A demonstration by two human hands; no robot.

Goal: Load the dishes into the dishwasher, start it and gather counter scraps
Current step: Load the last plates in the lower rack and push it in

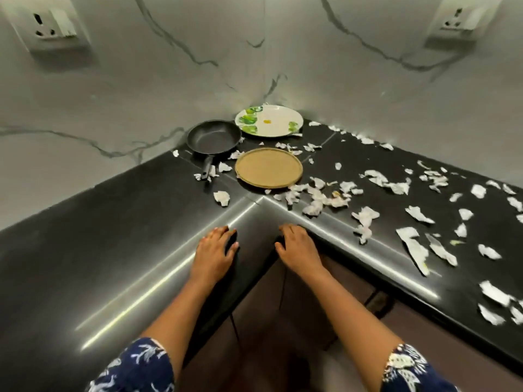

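Leftmost, one left socket (53, 26) sits high on the marbled wall above a black L-shaped counter (85, 250). At the counter's back corner lies one black pan (213, 140), empty, its handle pointing toward the person, with a few paper scraps (314, 206) around the handle's end.

The left hand (213, 254) rests palm down on the counter's front edge at the inner corner, fingers relaxed and slightly bent, holding nothing. The pan is well beyond it, straight ahead and apart from the fingertips.

There are two plates. The white plate (268, 121), printed with green, lies in the very corner just right of the pan. The tan plate (268, 168) lies nearer the person, in front of the white one and just right of the pan's handle. Both lie flat, and both are well ahead of the two hands, between them in line.

The right hand (298, 250) mirrors the left, palm down on the edge across the corner, fingers loose and gripping nothing. The two hands are near each other but apart.

Right of the tan plate the scraps spread along the whole right arm of the counter, too many to count exactly. The nearest clump lies just ahead and right of the right hand, not touching it.

One right socket (461, 19) sits high on the right wall, which makes two sockets.
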